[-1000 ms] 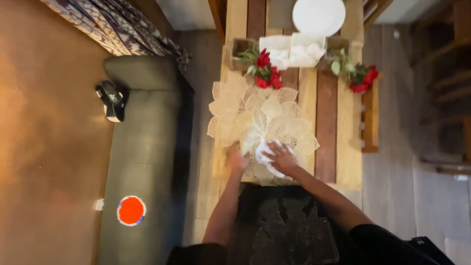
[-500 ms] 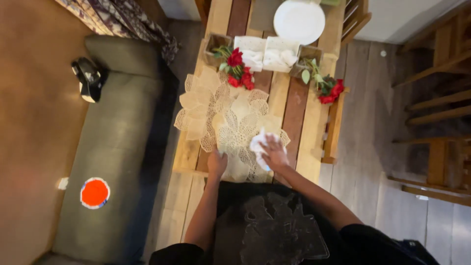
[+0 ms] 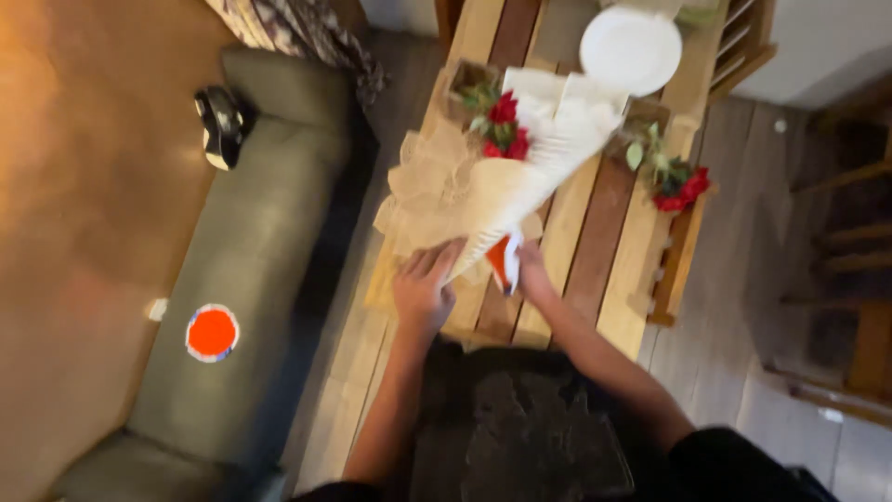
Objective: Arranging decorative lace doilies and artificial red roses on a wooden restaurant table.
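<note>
The left hand [image 3: 423, 290] rests at the near end of the wooden table [image 3: 609, 232], fingers curled over the near edge of a cream lace doily [image 3: 437, 191], which looks lifted and folded there. A pale band of cloth [image 3: 539, 177] runs from that hand diagonally up toward the far end of the table; motion blur makes it hard to say whether this is the doily's raised edge or a separate cloth. The right hand [image 3: 531, 270] sits just beside the left, closed on a small red and white thing [image 3: 505, 260] that may be a wipe or a packet; I cannot tell which.

The doily lies across the left half of the table, its far part touching a box of red roses [image 3: 502, 125]. A second rose box [image 3: 674, 181] stands at the right edge, and a white plate [image 3: 630, 48] sits at the far end. Beside the table on the left is a grey sofa [image 3: 251, 279], with a round orange and white disc [image 3: 212, 333] on its seat and a black object [image 3: 219, 121] on its far arm.

The step in hand looks like lifting the doily's near edge while the right hand works beneath or beside it. The next move calls for holding the lace up steadily, since it hangs loose and could drag into the roses.
</note>
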